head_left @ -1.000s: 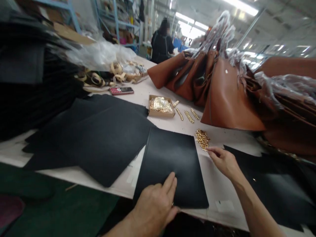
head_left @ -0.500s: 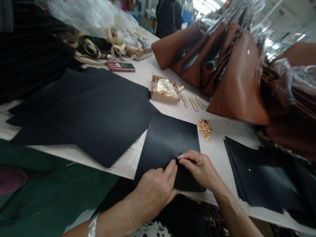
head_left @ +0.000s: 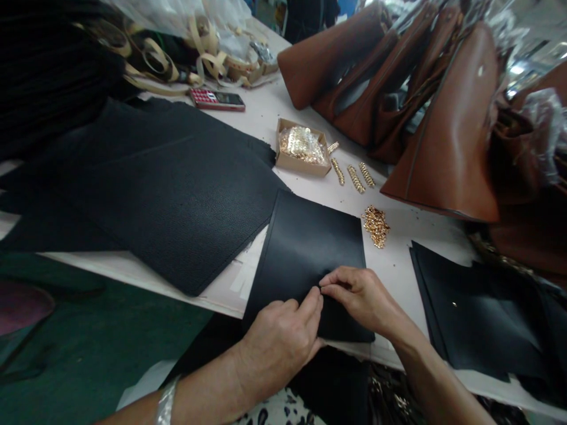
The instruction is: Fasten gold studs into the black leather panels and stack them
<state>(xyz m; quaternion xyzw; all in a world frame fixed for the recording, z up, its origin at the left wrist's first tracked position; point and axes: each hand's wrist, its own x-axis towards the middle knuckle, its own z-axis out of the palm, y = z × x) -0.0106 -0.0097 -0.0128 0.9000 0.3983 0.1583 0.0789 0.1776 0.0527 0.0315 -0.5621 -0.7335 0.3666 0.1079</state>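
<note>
A black leather panel (head_left: 310,236) lies flat at the table's front edge, between my hands. My left hand (head_left: 283,330) rests on its near part, with the index and middle fingers stretched together over the surface and the thumb down by the front edge, holding the panel. Thumb and forefinger of my right hand (head_left: 354,295) are pinched right beside the left fingertips, at the panel's surface. Whatever sits in that pinch is too small and covered to make out. Past the panel's far right corner is a small heap of gold metal pieces (head_left: 376,226).
More black leather pieces lie stacked at left (head_left: 177,195) and right (head_left: 478,319). A cardboard box (head_left: 302,165) holds bagged gold parts, with short gold strips (head_left: 355,179) beside it. Brown bags (head_left: 452,136) stand at the back right. A red phone (head_left: 217,100) lies further back.
The view has tilted down and shifted slightly. Both hands stay at the same spot on the panel; the left fingertips now sit closer against the right hand's pinch.
</note>
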